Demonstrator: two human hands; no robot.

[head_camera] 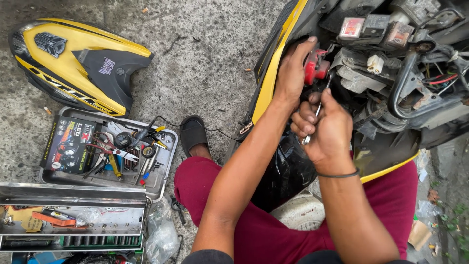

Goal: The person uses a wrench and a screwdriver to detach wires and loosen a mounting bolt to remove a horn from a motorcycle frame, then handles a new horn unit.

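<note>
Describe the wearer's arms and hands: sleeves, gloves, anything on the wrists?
Both arms are bare up to dark sleeve edges at the bottom of the frame. No gloves: the left hand and right hand are uncovered. A thin black band circles the right wrist. No watch or rings show.

Even, soft daylight w/ faint shadows, sharp centre, maybe slight wide-angle stretch at edges

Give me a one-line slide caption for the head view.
Left hand steadies a red part on an opened scooter while the right hand works a slim metal tool.
</note>
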